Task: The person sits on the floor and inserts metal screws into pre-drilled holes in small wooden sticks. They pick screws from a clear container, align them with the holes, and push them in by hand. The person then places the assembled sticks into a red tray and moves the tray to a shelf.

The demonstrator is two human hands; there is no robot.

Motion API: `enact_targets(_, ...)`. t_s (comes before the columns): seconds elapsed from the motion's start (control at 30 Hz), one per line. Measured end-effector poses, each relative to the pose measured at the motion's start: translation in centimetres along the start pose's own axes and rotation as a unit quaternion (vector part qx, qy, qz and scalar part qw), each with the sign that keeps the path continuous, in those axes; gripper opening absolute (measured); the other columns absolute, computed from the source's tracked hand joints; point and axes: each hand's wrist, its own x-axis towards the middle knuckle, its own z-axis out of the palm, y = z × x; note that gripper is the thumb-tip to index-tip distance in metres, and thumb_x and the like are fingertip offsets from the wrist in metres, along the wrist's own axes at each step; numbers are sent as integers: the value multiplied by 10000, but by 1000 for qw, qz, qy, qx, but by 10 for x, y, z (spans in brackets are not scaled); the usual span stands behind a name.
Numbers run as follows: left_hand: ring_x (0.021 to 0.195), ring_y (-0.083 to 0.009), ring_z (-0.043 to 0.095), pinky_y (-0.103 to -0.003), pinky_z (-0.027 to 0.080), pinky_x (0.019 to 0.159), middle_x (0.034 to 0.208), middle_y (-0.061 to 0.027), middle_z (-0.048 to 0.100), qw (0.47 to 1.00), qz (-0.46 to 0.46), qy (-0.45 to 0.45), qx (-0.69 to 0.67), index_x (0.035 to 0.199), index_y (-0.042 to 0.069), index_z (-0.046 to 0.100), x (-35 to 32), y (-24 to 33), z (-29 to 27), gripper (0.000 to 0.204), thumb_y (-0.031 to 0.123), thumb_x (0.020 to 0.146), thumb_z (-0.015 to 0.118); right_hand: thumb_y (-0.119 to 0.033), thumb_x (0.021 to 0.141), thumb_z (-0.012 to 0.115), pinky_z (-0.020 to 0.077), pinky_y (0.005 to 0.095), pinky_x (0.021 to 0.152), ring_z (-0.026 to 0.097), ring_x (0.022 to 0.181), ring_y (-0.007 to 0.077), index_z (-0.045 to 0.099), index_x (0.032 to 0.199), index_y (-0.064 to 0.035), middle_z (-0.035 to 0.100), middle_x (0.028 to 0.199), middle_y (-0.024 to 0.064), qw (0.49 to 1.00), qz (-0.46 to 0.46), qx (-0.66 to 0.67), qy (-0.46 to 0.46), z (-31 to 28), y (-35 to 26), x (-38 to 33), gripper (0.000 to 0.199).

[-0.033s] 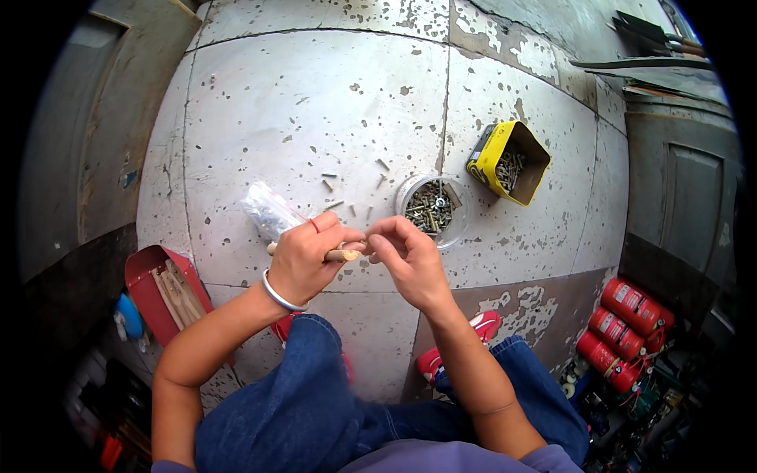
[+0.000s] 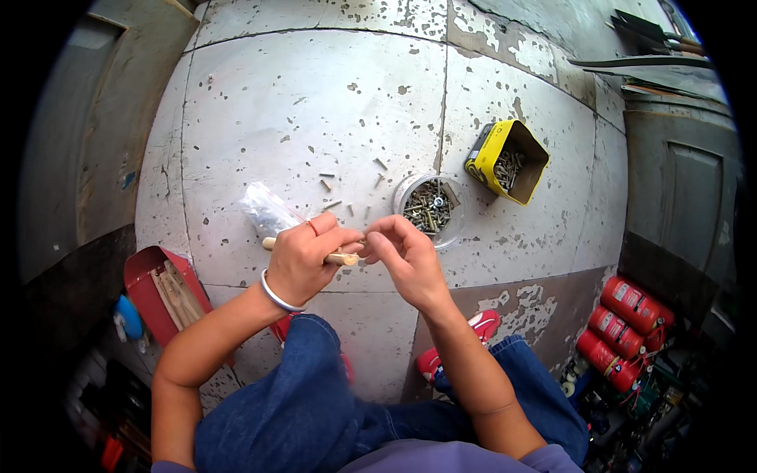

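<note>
1. Left hand is gripping a pale wooden stick.
2. Right hand is curling narrowly alongside; cannot tell whether it's pinching anything.
3. Slim metal fasteners are lying loose near a clear, round, fastener-filled plastic tub.

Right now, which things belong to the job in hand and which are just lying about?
Likely in the job: wooden stick in the left hand, loose screws, clear tub, yellow tin, plastic bag.

Probably just lying about: red dustpan, wood strips, fire extinguishers.
</note>
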Motion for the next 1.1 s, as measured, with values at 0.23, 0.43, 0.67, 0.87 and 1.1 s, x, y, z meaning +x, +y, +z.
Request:
enact_targets(0.23,496,-199,546,-323,421,440,623,-41,484,997,64,37,34,884,95,700,5,-1,3,177,82,711,739,-84,886,628,484,239,702,595,776,107,545,983,-18,623,881,55,987,13,160,27,-1,10,2,144)
enact_targets(0.43,499,-169,553,-293,415,428,618,-40,492,995,94,30,33,904,92,711,5,-3,1,219,60,693,756,-158,907,619,493,239,678,592,753,110,552,985,-29,618,866,49,952,132,258,-96,-19,12,6,165)
enact_targets(0.67,495,-146,548,-273,405,422,619,-33,484,995,94,27,17,918,99,720,6,-3,2,251,40,679,769,-130,908,611,496,248,682,595,786,113,542,1014,-24,614,887,56,955,116,254,-97,-19,8,5,165)
enact_targets(0.87,511,-189,557,-312,431,452,633,-41,481,997,76,18,8,913,103,714,9,0,2,316,-24,624,715,-108,895,623,489,253,709,590,843,116,541,1011,-36,596,971,63,962,50,256,-84,-20,18,6,160)
enact_targets(1.1,504,-191,548,-310,422,446,629,-44,478,997,73,24,-11,912,98,713,8,1,5,286,-1,645,741,-109,902,607,482,254,726,582,838,123,524,1024,-41,586,980,57,942,103,310,-81,-15,11,4,162)
